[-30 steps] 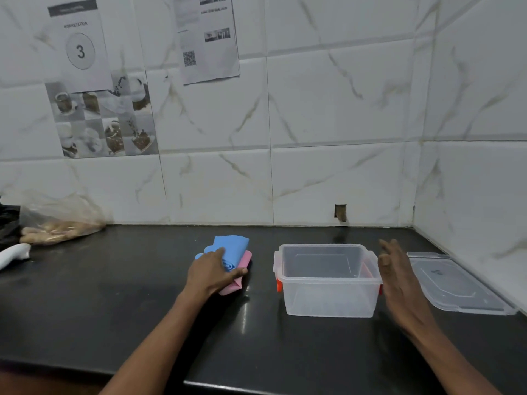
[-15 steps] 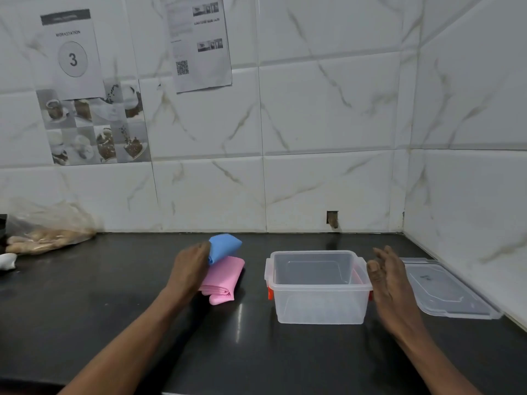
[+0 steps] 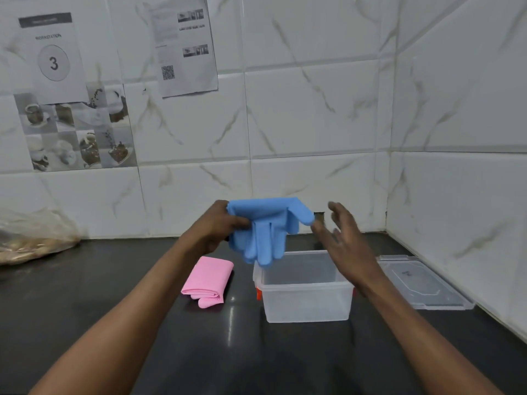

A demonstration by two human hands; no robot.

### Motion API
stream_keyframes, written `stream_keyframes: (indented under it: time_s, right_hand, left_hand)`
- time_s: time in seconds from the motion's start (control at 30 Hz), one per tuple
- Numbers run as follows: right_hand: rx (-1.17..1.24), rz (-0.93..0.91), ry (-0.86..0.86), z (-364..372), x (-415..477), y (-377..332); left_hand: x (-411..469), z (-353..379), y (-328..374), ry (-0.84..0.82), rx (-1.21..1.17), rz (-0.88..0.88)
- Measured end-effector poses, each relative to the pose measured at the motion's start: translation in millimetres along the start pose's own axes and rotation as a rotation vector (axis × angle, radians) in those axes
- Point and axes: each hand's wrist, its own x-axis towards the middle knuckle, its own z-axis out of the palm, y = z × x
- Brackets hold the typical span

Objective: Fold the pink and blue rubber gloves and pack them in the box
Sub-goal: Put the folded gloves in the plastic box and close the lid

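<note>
My left hand [image 3: 218,228] grips the blue rubber glove [image 3: 265,228] by its left edge and holds it in the air, above the back left corner of the clear plastic box [image 3: 306,303]. The glove has come partly unfolded and its fingers hang down. My right hand [image 3: 342,238] hovers just right of the glove with fingers spread, holding nothing; one fingertip is close to the glove's thumb. The pink glove [image 3: 209,277] lies folded on the black counter, left of the box. Nothing lies in the box.
The box's clear lid [image 3: 422,283] lies flat to the right, near the side wall. A plastic bag of food [image 3: 34,238] sits at the far left by the tiled back wall. The counter is dark and glossy.
My left hand has lifted the blue glove off the pink one and carried it up and right, over the box; it unfolded. My right hand rose toward it.
</note>
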Motion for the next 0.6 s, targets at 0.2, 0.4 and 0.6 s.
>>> stream_keyframes:
  time_s: [0.2,0.4,0.6]
  right_hand:
    - [0.366,0.422,-0.265,-13,30,-1]
    - [0.096,0.572,-0.076,-6,39,15]
    - [-0.359,0.661,-0.147,10,44,26]
  left_hand:
    - [10,41,-12,-0.293,-0.344,-0.31]
    - [19,71,-12,-0.178,-0.285,-0.495]
    - [14,110,-22,-0.018,0.271,-0.436]
